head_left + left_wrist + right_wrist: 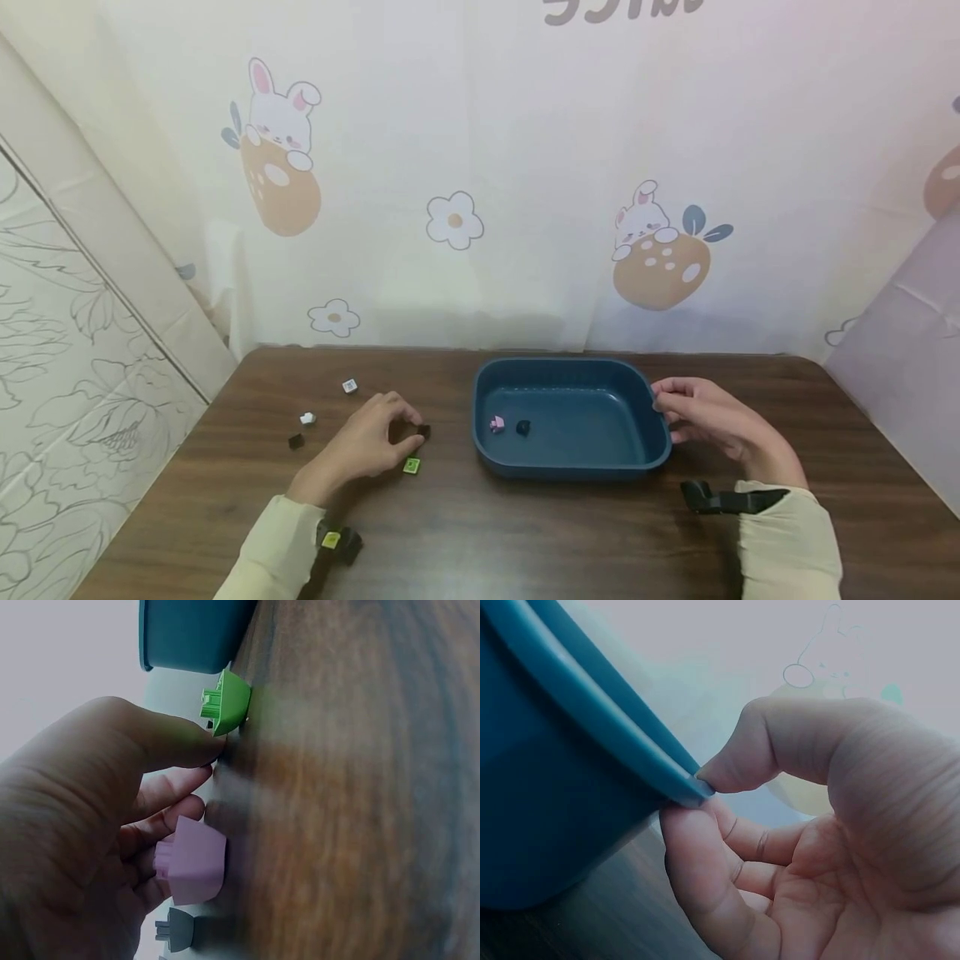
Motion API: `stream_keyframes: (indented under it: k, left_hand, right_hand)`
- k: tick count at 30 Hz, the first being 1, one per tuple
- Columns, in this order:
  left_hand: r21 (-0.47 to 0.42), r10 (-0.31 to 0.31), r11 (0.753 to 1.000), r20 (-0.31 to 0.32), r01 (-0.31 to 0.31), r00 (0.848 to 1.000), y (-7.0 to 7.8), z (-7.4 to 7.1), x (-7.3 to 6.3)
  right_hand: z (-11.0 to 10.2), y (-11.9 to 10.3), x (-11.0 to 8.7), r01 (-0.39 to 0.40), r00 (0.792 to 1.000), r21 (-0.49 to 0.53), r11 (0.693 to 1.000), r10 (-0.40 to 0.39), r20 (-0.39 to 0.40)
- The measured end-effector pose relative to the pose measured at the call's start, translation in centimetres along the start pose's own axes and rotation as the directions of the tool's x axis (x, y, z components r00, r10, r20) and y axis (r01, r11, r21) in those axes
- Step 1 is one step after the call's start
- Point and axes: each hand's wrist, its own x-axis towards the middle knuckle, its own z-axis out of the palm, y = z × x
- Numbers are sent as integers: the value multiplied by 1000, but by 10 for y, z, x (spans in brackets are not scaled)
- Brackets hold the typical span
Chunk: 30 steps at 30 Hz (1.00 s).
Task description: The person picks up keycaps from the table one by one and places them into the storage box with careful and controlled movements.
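My left hand (371, 437) is over the left part of the table, thumb and fingertips pinching a small black keycap (424, 431). Just nearer to me lies a green keycap (412, 466), close by the thumb in the left wrist view. A pink keycap (196, 862) stands beside the fingers in that same view; the hand hides it from the head camera. With thumb and index finger, my right hand (708, 417) grips the right rim of a blue rectangular basin (573, 472). Inside the basin lie a pink keycap (497, 424) and a black keycap (523, 427).
Left of my left hand are a white printed keycap (349, 386), another white keycap (307, 417) and a dark keycap (296, 441). The brown wooden table (525, 542) ends at a patterned curtain (525, 250) behind. Another curtain hangs along the left side.
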Motion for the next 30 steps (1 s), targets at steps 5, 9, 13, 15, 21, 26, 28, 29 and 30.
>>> stream_keyframes:
  k: [5,9,13,15,21,26,28,29,30]
  left_hand:
    - [8,15,1000,-12,-15,1000,-1,-1,2]
    - [11,12,1000,-14,-12,1000,-1,0,2]
    - [11,-7,1000,4,7,1000,-2,0,0]
    - [6,-13,1000,8,13,1000,-1,-1,-1]
    - [-3,1,1000,8,-1,1000,0,-3,0]
    - [-7,-12,1000,12,12,1000,-1,-3,0]
    - [-9,-17,1000,11,17,1000,-1,-3,-1]
    - [-10,-18,1000,11,18,1000,-1,-2,-1]
    - [-13,-18,1000,11,18,1000,-1,-2,-1]
  right_hand:
    - [-2,-1,0,5,1000,0,1000,-5,-5]
    - [-1,0,0,3,1000,5,1000,-3,-7]
    - [0,2,-1,-2,1000,15,1000,2,1]
    - [0,2,0,0,1000,21,1000,0,2]
    - [-1,3,-1,-5,1000,27,1000,5,0]
    - [0,1,-1,-3,1000,32,999,3,8]
    - [0,1,-1,-1,1000,37,999,0,9]
    - [0,1,-1,1,1000,38,999,-2,10]
    - [0,2,-1,3,1000,38,999,-3,8]
